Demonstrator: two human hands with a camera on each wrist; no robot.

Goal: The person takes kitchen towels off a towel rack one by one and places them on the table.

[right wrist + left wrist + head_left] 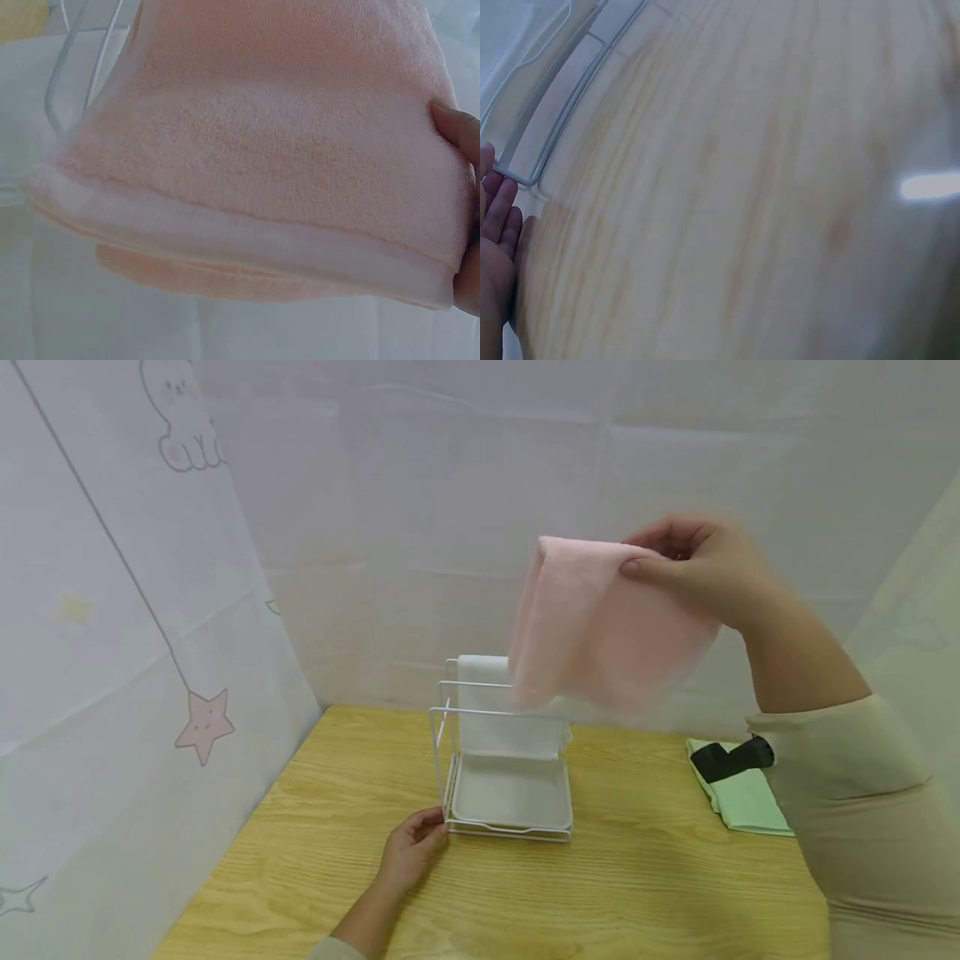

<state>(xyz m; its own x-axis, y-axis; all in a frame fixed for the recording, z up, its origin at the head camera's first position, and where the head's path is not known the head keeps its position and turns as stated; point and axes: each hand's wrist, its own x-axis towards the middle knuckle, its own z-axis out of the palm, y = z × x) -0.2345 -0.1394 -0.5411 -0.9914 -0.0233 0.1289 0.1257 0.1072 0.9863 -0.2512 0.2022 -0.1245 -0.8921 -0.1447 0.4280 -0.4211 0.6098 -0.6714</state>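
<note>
My right hand point(701, 564) pinches a folded pink towel point(577, 610) by its upper right edge. The towel hangs in the air, overlapping the upper right of a white wire towel rack point(438, 752) in the head view. In the right wrist view the towel point(285, 150) fills most of the picture, the thumb lying on its near face. A white towel point(510, 735) drapes over the rack's rear bar, partly hidden by the pink one. Low at the rack's front left corner, my left hand point(411, 850) grips the wire frame point(531, 180) between thumb and fingers.
A pale tray point(513, 793) sits in the rack's base. On the right of the wooden table point(637, 877) lies a folded green towel point(753, 802), partly covered by the right sleeve and a black device at the wrist. A pale printed curtain point(420, 527) stands behind.
</note>
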